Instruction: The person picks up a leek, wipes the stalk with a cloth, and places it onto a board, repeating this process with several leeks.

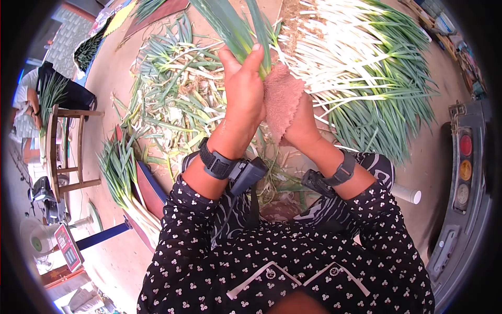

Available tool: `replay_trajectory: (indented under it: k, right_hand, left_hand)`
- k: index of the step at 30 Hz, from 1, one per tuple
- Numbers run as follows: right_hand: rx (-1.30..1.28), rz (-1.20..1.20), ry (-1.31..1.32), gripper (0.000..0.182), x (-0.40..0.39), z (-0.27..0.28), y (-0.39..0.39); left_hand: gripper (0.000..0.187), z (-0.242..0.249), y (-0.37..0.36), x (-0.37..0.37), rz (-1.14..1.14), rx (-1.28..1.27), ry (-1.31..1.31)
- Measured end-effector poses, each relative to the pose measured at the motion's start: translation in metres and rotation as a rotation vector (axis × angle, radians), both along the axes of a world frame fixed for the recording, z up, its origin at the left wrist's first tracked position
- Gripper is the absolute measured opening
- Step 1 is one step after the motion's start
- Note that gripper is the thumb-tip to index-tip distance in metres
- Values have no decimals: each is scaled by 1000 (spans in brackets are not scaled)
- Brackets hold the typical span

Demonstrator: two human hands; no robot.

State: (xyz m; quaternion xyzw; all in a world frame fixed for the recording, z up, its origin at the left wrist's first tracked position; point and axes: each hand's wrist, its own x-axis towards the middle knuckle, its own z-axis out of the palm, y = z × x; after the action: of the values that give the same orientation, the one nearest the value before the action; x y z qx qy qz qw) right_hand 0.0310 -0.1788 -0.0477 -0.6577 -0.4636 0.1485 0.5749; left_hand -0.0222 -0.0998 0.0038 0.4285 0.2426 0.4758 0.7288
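No writing I could read
On the red scale panel (68,247), the marks around its keys (70,256) were too small and blurred for me to make out.

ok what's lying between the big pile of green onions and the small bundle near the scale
A loose heap of leaves and peelings lies between the big pile and small bundle in the head view, partly behind the left hand.

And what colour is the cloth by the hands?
The cloth is dusty pink, clearest in the head view.
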Motion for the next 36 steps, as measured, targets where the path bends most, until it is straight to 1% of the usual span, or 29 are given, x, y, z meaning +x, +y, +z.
replay_trajectory:
  k: [3,6,9,11,13,14,16,18,19,20,22,24,26,27,28,29,31,33,36]
  right_hand:
    - [146,2,315,12,-3,-7,4]
    - [101,97,513,22,-1,0,3]
    - [-604,115,-168,28,21,27,5]
    - [-700,143,-539,29,28,45,4]
    - [-628,115,-1073,30,36,81,-4]
    - [-309,-204,-1017,29,39,73,-11]
    - [-76,-140,-921,34,70,17,-5]
    - [-161,-2,-869,36,68,18,-4]
    - [-358,102,-859,35,46,48,-8]
    - [-557,210,-840,35,32,63,-9]
    - [-451,172,-878,34,27,52,-5]
    - [-321,79,-597,25,20,46,-3]
    - [-351,-54,-504,20,10,40,-1]
    - [-258,-55,-605,16,11,30,-1]
    - [-166,-65,-708,13,8,33,0]
    - [-286,-93,-716,12,8,38,0]
    - [-525,-146,-729,12,6,57,-1]
    - [-614,-129,-801,18,14,37,10]
    - [-705,-76,-841,30,20,42,9]
  left_hand:
    - [27,-3,1,0,-4,35,-32]
    - [25,-6,3,-1,-32,28,-35]
    - [22,-7,7,-2,-75,-25,-36]
    - [20,-5,8,-5,-95,-37,-38]
    - [19,-4,10,-7,-77,-52,-58]
    - [18,-3,12,-7,-67,-59,-69]
    - [18,-2,15,-8,-38,-21,-73]
    - [18,-1,15,-8,-20,3,-71]
    - [18,-1,16,-7,-17,11,-66]
    - [18,-1,17,-7,-13,15,-60]
    - [21,-4,17,-6,-20,23,-25]
    - [23,-7,11,-5,-22,34,13]
    - [26,-6,1,1,-16,56,41]
    - [26,-9,-2,4,-7,70,95]
    - [27,-12,-4,5,2,84,150]
    - [27,-13,-6,5,11,99,204]
    - [27,-14,-8,3,-21,104,153]
    - [26,-16,-11,2,-36,144,124]
    - [24,-16,-10,3,-29,146,51]
